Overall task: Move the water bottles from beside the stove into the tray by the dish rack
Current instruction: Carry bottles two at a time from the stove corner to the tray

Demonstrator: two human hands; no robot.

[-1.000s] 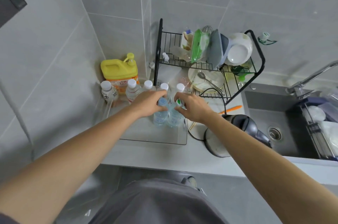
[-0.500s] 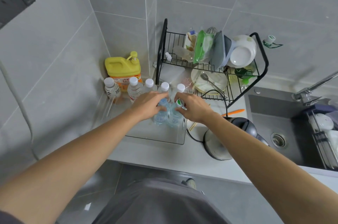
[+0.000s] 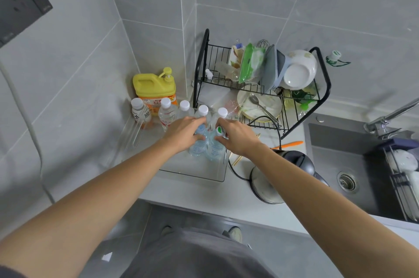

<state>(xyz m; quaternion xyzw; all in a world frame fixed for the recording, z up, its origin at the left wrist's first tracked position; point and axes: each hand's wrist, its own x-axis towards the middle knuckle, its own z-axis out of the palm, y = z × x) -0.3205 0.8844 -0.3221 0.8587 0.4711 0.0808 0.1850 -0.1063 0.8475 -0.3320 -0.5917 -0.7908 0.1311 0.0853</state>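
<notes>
Both hands reach forward over the clear tray, which sits on the bench just left of the dish rack. The left hand has its grip closed around the neck of a blue-capped bottle; the right hand has its grip closed around the neck of a green-capped bottle. The two bottles stand upright, side by side and touching or nearly so, with their long axes vertical and their bases low inside the tray toward its right half. Each bottle hangs straight below its own grip, so the coming move looks like a plain release and a lift of the fingers upward, with neither hand nearer than the other. Directly behind them stands a row of white-capped bottles, close enough that a backward nudge could tip one. Whether the bases already rest on the tray floor cannot be told.
</notes>
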